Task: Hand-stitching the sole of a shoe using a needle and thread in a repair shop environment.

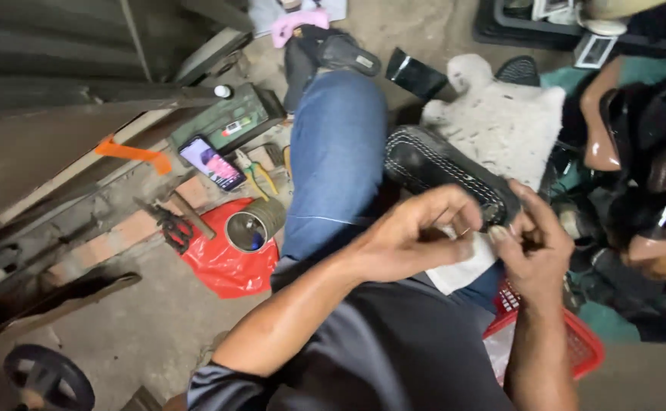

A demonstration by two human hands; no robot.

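The person sits on the floor with a black shoe (443, 169) resting sole-up across the knee of the blue jeans (333, 160). The left hand (417, 232) curls its fingers together near the shoe's heel end, seemingly pinching something too small to make out, perhaps a thread or needle. The right hand (535, 243) grips the shoe's heel end, fingers closed around it, above a white cloth (462, 270). This looks like hand-stitching along the white-stitched sole edge; the next move calls for a steady hold and a careful pull. A phone (211, 162), pliers (253, 171) and metal tin (253, 224) lie well apart on the floor.
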